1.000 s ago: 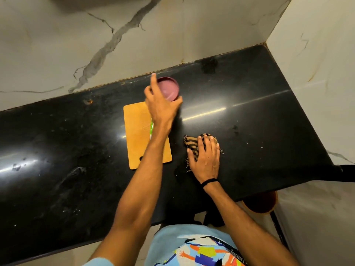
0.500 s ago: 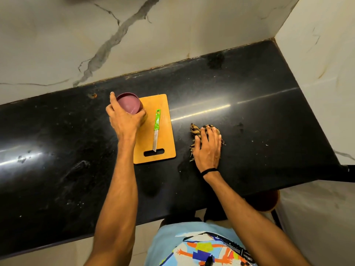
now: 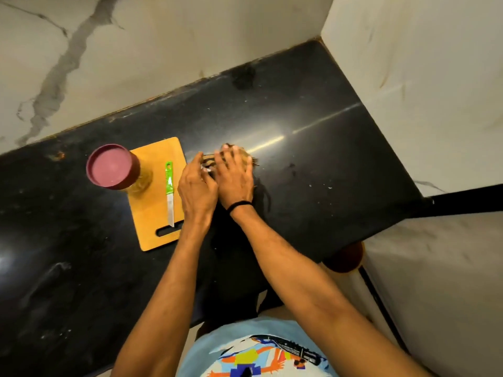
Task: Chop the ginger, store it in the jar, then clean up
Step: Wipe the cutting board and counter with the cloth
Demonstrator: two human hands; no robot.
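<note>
The right hand (image 3: 235, 178) lies flat on a striped cloth (image 3: 246, 157) in the middle of the black worktop (image 3: 313, 164), about halfway between its far edge at the wall and its near edge. Its fingers (image 3: 231, 159) are straight and slightly spread and press down on the cloth. The cloth shows only past the fingertips and at the hand's right side, where frayed threads stick out. A black band (image 3: 239, 204) circles that wrist.

The left hand (image 3: 197, 186) lies just beside the right one and touches it. Its fingers (image 3: 200, 165) reach the cloth's left end. They are bent and blurred, so I cannot tell whether they pinch the cloth or only rest against it.

Just left of both hands an orange cutting board (image 3: 152, 216) lies on the worktop, with its handle slot toward the near edge. A knife (image 3: 169, 191) with a green handle rests along the board's right side, its blade pointing at the slot. It is near the left hand but apart from it.

The jar (image 3: 117, 170) stands upright on the board's far left corner, well apart from either hand. Its maroon lid is on, and yellowish contents show through the glass below it. A few pale specks (image 3: 329, 187) lie on the worktop toward its right end.
</note>
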